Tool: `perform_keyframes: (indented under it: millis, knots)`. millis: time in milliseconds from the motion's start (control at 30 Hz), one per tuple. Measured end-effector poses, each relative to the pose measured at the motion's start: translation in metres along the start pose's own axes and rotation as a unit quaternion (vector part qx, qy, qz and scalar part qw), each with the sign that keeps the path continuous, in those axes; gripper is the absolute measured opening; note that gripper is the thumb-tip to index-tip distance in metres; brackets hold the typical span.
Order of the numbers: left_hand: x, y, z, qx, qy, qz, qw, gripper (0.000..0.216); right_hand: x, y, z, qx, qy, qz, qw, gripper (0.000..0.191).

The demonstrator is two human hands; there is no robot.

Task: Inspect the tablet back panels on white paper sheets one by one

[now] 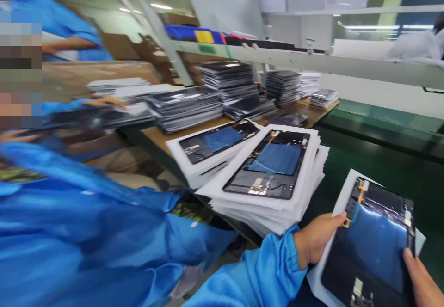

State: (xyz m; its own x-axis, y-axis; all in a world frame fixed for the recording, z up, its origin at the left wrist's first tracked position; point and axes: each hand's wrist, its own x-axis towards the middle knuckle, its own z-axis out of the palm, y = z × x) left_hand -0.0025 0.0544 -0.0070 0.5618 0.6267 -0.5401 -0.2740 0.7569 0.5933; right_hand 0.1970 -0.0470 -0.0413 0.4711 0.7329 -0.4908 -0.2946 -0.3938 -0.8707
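Head view, bottom right: the left hand (317, 242) is clamped on the left edge of an open tablet chassis (373, 247), thumb on top near an orange flex strip, the rest of the fingers underneath. The right hand (421, 279) comes in at the lower right corner — fingers pressed on the chassis's right side, mostly cut off by the frame edge, so how fully it closes cannot be told. The chassis lies tilted on a white foam sheet (342, 200), held between both hands above the green conveyor belt (381, 159).

Just left of the hands — a tall stack of foam sheets (277, 205) with another chassis (270, 163) on top, blue panel up. Beside it a second stack (194, 159) carries one too. Farther back on the wooden bench (156, 136), piles of dark panels (187, 106). At left, a co-worker's blue sleeve (86, 214), blurred.
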Motion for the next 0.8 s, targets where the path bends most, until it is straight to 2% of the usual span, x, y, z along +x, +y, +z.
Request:
perform_keyframes:
  millis: [100, 200, 333, 433, 500, 667, 800]
  knots:
    - [-0.003, 0.0, 0.003, -0.016, -0.04, -0.014, 0.999, 0.029, -0.005, -0.003, 0.017, 0.084, -0.028, 0.057, 0.994, 0.065]
    - [-0.004, 0.0, 0.001, -0.035, -0.055, -0.023, 0.998, 0.03, -0.01, -0.004, 0.029, 0.169, -0.058, 0.103, 0.979, 0.067]
    - [-0.006, -0.001, -0.001, -0.016, -0.06, -0.026, 0.998, 0.028, -0.012, -0.005, 0.031, 0.181, -0.066, 0.132, 0.972, 0.063]
    - [-0.008, 0.002, 0.002, 0.011, -0.05, 0.001, 0.999, 0.032, -0.012, -0.006, 0.03, 0.171, -0.041, 0.137, 0.975, 0.061]
    - [-0.014, 0.008, 0.007, 0.039, -0.055, 0.026, 0.997, 0.035, -0.012, -0.009, 0.029, 0.202, -0.046, 0.139, 0.968, 0.061]
    - [-0.041, 0.033, 0.025, 0.095, -0.089, 0.081, 0.988, 0.037, -0.018, -0.024, 0.024, 0.324, -0.148, 0.164, 0.92, 0.068]
    - [-0.047, 0.035, 0.028, 0.057, -0.107, 0.083, 0.989, 0.037, -0.027, -0.035, 0.024, 0.304, -0.254, 0.196, 0.897, 0.055]
